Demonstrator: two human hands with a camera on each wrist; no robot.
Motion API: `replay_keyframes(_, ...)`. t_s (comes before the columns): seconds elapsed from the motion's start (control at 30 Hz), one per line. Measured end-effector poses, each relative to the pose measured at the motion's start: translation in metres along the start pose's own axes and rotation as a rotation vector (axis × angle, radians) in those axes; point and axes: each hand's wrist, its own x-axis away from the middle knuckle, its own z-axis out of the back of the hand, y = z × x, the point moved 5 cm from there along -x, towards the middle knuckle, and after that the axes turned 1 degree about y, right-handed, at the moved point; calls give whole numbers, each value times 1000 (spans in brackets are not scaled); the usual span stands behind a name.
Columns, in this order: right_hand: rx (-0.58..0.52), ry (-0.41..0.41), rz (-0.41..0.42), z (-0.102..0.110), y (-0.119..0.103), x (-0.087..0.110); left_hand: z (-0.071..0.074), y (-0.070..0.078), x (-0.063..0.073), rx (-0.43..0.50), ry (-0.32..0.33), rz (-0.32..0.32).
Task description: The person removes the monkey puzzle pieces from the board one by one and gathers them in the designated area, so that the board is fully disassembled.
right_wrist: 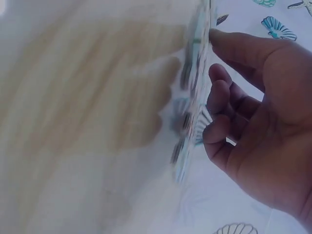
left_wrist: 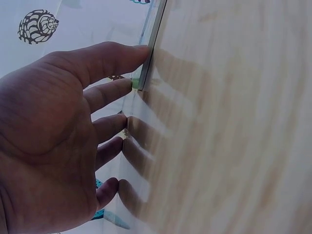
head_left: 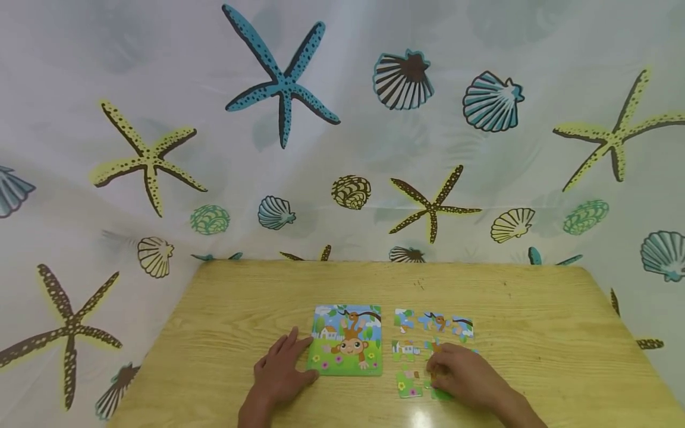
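Observation:
A square picture board (head_left: pixel 345 340) showing a hanging monkey lies flat on the table. My left hand (head_left: pixel 282 370) rests at its left edge, fingers spread and fairly straight. In the left wrist view, the thumb of that hand (left_wrist: pixel 53 131) touches the end of the board's thin edge (left_wrist: pixel 153 48). To the board's right, several jigsaw puzzle pieces (head_left: pixel 407 349) lie in loose rows with small gaps. My right hand (head_left: pixel 464 374) is over the lower right pieces and hides some. In the right wrist view, its thumb touches the pieces' edge (right_wrist: pixel 195 73), and the other fingers bend loosely.
The wooden table (head_left: pixel 241 303) extends around the board and pieces. A white curtain (head_left: pixel 332 148) printed with starfish and shells hangs behind the table and down both sides.

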Motion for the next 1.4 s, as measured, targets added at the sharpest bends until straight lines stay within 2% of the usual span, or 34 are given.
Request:
replay_keyframes(0.13,-64,10,43,-3,-10,-13,0,2,-1,2,0,-3)
replay_keyframes(0.33,-49,-4,64,-11,-26,-38,0,2,-3,14,0,-9)
replay_keyframes(0.77,56,-93,0,-30,-53,-87,0,3,-7,7,3,-14)
replay_keyframes(1.03,102,-97,-47,-47,-63,-99,0,4,-6,0,-1,-8)
replay_keyframes(1.27,47,-132,-137,-51,-67,-100,0,2,-4,-8,-3,3)
replay_keyframes(1.4,27,-133,-156,-53,-69,-101,0,1,-1,3,-7,13)
